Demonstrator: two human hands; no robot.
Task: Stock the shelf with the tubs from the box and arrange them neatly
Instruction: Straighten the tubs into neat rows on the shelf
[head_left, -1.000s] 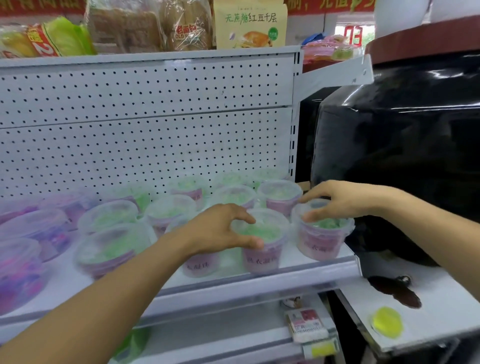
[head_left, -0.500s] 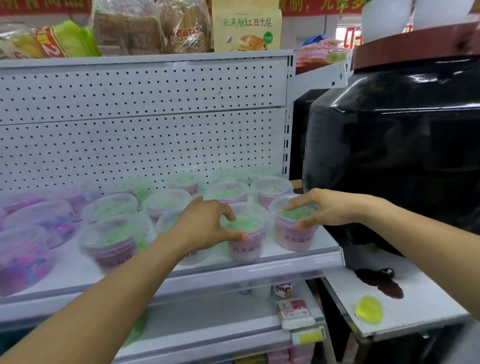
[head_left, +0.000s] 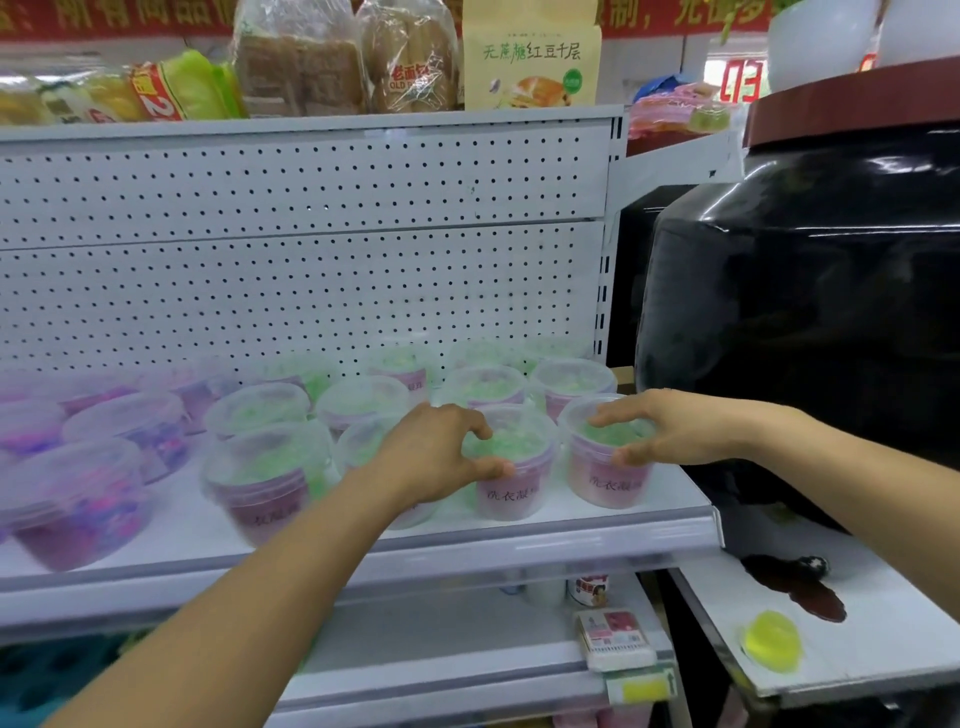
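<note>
Gripping two tubs at once here, both in the front row at the right end of the shelf (head_left: 571, 535). Left hand (head_left: 436, 457) is curled round the rim of one green tub (head_left: 511, 486), thumb on the near side and fingers over the lid's far edge. Right hand (head_left: 670, 428) does the same on the end tub (head_left: 605, 475), fingers spread across the lid and thumb low on the front wall. Those two tubs sit just beside each other, and the end one is close to the shelf's right edge. Both have pink labels with print on the front.

More green tubs (head_left: 363, 400) are packed behind and to the left in rough rows, going back to the pegboard (head_left: 311, 291). Further left it's purple tubs (head_left: 78, 504), pretty blurry. One tub sits partly hidden under the left wrist, so can't say much about it.

Bread bags (head_left: 301, 62) and a snack pack (head_left: 530, 57) line the top shelf. A big black jar (head_left: 805, 322) stands right of the shelf on a white surface (head_left: 883, 639), with a dark puddle (head_left: 800, 592) and a yellow-green blob (head_left: 771, 642) on it. Small boxes (head_left: 615, 631) sit on the lower shelf.
</note>
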